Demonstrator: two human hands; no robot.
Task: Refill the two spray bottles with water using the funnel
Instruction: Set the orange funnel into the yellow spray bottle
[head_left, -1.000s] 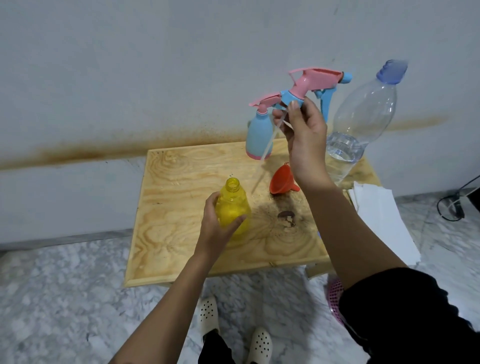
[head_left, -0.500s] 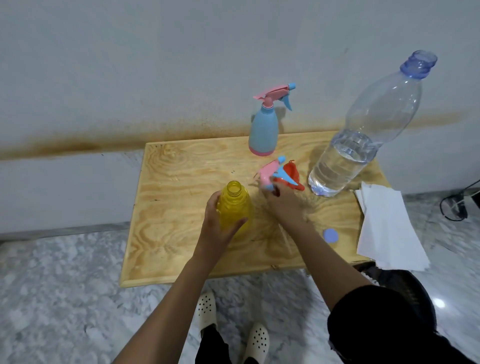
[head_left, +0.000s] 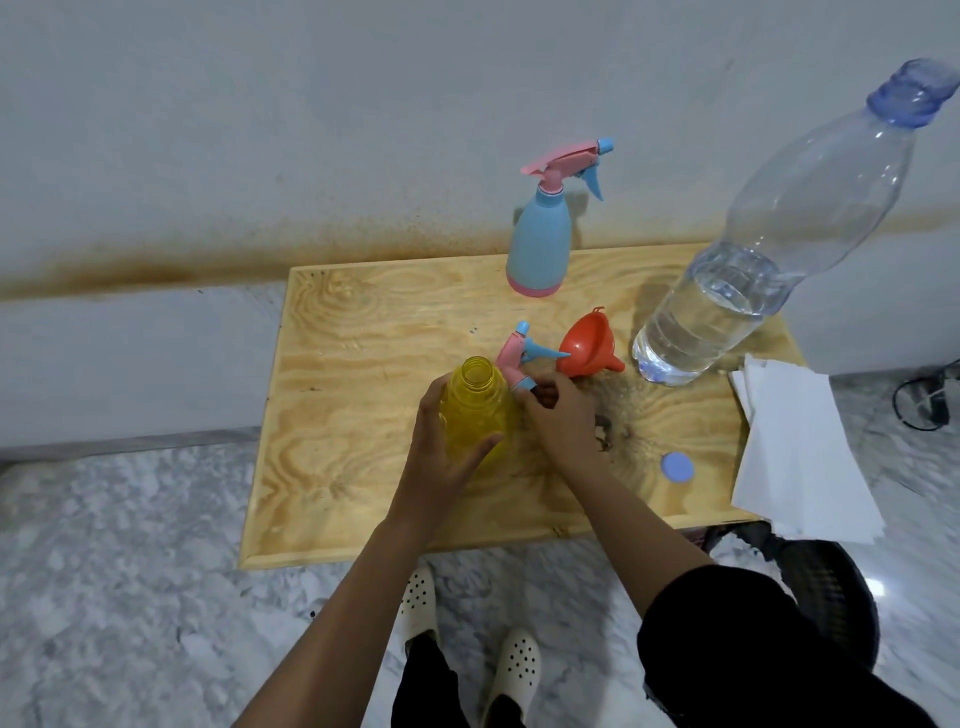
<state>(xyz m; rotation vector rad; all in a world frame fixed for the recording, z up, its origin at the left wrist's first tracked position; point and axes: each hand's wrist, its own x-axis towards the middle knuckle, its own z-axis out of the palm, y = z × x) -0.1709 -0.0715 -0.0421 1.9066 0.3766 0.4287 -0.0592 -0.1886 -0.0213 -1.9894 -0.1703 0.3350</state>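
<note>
Down from the air comes the spray head (head_left: 519, 356): a second ago the right hand (head_left: 558, 415) held it high in front of the wall, and now it lies low on the wooden board (head_left: 363, 338). It sits between the yellow bottle (head_left: 475, 415) and the orange funnel (head_left: 587, 345), with its nozzle pointing far. The left hand (head_left: 441, 457) has not shifted.

Progress looks early. The yellow bottle stands near the middle of the board with its mouth open, so the unscrewing is done. The funnel still lies on its side just right of the spray head, not in any neck. No pouring has begun, as far as I can judge. The big water bottle (head_left: 753, 270) stands upright at the far right, about a third full. A blue cap (head_left: 677, 467), probably its own, lies near the right edge. The blue spray bottle (head_left: 540, 244), far against the wall, still wears its head, so it is wholly untouched. Both fills and both re-cappings remain.

The left hand wraps the yellow bottle's body from the left, thumb on the near side and fingers curled round it, steadying it upright. The right hand reaches in low from the right, its fingers curled and pinching the spray head at its blue collar end. I cannot tell whether that pinch is loosening. White paper (head_left: 800, 441) overhangs the board's right edge.
</note>
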